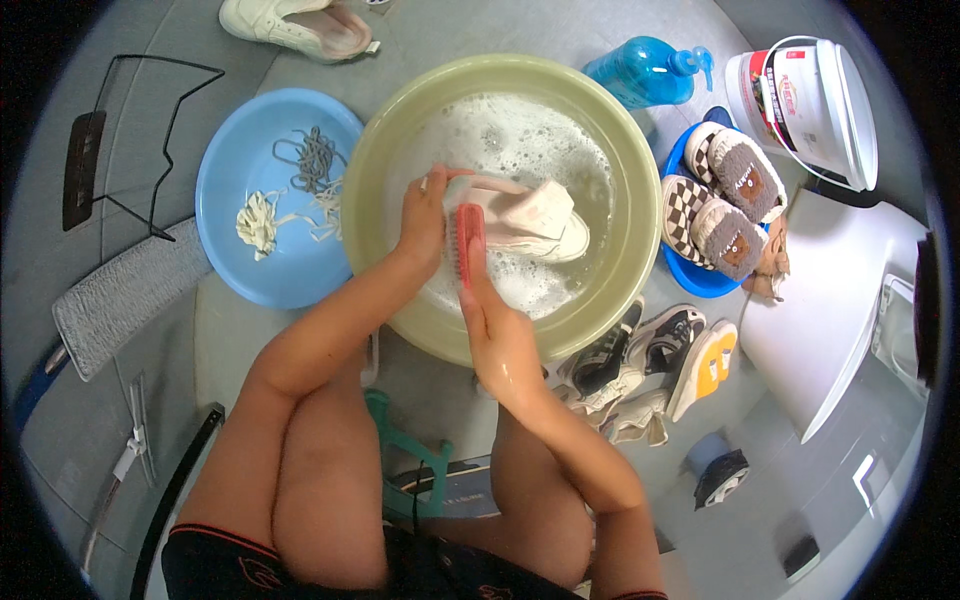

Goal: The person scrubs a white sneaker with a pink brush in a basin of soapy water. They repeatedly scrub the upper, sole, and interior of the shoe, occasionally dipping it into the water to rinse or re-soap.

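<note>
A large yellow-green basin (395, 105) holds foamy, soapy water (490, 130). Above the water in it lies a wet white shoe (535, 225), its far end pointing right. My left hand (424, 215) grips the shoe's left end, with the fingertips partly hidden behind it. In my right hand (497, 335) is a red scrub brush (471, 235), held at its lower end with a finger stretched along its back. The brush's pale bristles face left, close to the shoe's left end; whether they touch it I cannot tell.
Left of the basin stands a light-blue basin (215, 200) with grey shoelaces (312, 155) and white ones. A blue pump bottle (640, 72), a white bucket (800, 105), slippers (735, 170) and several shoes (665, 340) sit on the right. Below is a green stool (435, 475).
</note>
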### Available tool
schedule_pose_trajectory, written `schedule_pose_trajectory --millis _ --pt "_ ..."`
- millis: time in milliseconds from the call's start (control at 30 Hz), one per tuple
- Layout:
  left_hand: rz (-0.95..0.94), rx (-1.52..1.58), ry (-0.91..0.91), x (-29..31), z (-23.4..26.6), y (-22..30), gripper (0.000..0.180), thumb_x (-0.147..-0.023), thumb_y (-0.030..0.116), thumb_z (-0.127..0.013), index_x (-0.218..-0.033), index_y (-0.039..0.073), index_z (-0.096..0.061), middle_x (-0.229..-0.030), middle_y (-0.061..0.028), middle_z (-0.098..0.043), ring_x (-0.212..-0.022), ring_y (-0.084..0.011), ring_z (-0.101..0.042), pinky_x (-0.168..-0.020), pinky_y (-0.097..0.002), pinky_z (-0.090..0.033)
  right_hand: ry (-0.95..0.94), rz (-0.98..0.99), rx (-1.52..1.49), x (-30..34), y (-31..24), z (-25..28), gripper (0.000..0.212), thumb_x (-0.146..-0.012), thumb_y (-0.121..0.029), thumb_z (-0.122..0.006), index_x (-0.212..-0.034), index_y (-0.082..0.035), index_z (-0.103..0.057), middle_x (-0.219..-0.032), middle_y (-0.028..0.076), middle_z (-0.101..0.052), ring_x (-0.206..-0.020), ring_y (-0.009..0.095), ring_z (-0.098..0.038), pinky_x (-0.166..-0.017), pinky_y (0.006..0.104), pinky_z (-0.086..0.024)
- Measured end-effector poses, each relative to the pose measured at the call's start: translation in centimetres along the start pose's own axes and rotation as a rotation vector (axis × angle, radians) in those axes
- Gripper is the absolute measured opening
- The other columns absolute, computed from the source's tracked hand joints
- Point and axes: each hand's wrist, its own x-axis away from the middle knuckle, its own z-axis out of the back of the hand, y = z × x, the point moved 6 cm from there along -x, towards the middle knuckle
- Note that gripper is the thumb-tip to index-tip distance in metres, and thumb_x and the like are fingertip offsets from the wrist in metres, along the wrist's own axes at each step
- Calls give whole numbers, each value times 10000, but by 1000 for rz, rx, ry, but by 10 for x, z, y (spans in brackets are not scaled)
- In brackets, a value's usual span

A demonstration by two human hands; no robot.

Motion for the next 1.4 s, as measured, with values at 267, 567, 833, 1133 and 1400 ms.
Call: schedule_pose_trajectory --millis 267,567,833,1133,1400 --pt "90 -40 168 13 0 -9 471 -1014 471 -444 -1095 37 -608 -949 -67 -573 -778 -145 -544 -613 -284 -461 113 80 -37 -14 10 2 513 -1014 -153 -468 -1507 -123 -327 -1059 330 -594 -868 488 -622 -712 463 -522" --pt "69 -34 234 27 -6 1 483 -1016 454 -458 -1161 19 -611 -1111 -92 -590 -976 -166 -548 -792 -316 -463 46 39 -79 -22 8 3 538 -1007 -127 -467 -1518 -126 -300 -1108 333 -589 -905 494 -615 -727 462 -517" --pt "68 163 -53 10 3 -7 478 -1015 442 -473 -1150 1 -599 -1024 -109 -623 -921 -169 -575 -812 -305 -480 -7 98 81 -6 2 -7 569 -999 -144 -497 -1522 -99 -277 -862 301 -627 -770 470 -644 -643 479 -512" --pt "51 27 75 7 12 -4 447 -1019 409 -469 -1131 1 -614 -1155 -104 -587 -949 -190 -568 -751 -324 -492 -149 -44 -135 -5 1 -8 534 -1025 -90 -402 -1526 -22 -229 -1539 122 -258 -1377 256 -307 -1095 345 -274" --pt "46 32 144 10 14 -5 439 -1025 408 -441 -1062 31 -664 -1094 -88 -598 -979 -171 -561 -826 -323 -473 -182 -84 -232 -19 1 -11 520 -1038 -86 -356 -1537 -36 -220 -1606 83 -243 -1452 238 -279 -1152 328 -239"
